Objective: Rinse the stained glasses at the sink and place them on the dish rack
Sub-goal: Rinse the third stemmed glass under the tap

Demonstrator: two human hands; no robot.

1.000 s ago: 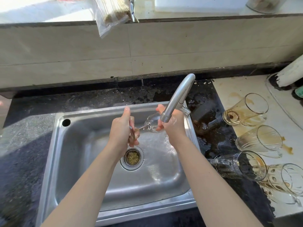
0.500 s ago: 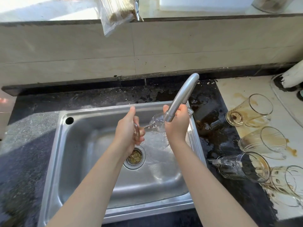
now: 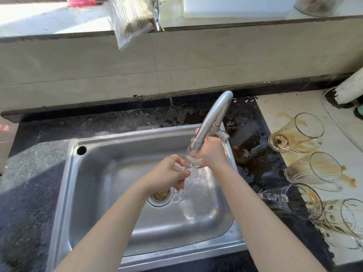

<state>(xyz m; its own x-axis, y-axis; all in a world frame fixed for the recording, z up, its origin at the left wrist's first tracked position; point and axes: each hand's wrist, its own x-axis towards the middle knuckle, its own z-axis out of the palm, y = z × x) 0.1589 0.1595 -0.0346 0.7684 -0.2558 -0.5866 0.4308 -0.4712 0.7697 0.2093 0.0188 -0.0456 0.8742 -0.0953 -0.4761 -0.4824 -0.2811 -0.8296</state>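
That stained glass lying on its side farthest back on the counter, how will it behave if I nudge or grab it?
The glass lies on its side and tapers, so a nudge would probably roll it in a curve. Brown liquid pools around it, so it may feel slippery. Clear walls suggest it breaks easily.

**A:** Where is the light coming from?
**B:** Strong daylight from the top. The ledge (image 3: 49,18) is blown out white, and the steel of the sink (image 3: 102,183) glares.
**A:** Any shadows?
**B:** The left worktop (image 3: 29,193) lies in shade and smears at the corner. Straight edges bow with the wide lens. The glass (image 3: 191,160) is a soft, bright blur.
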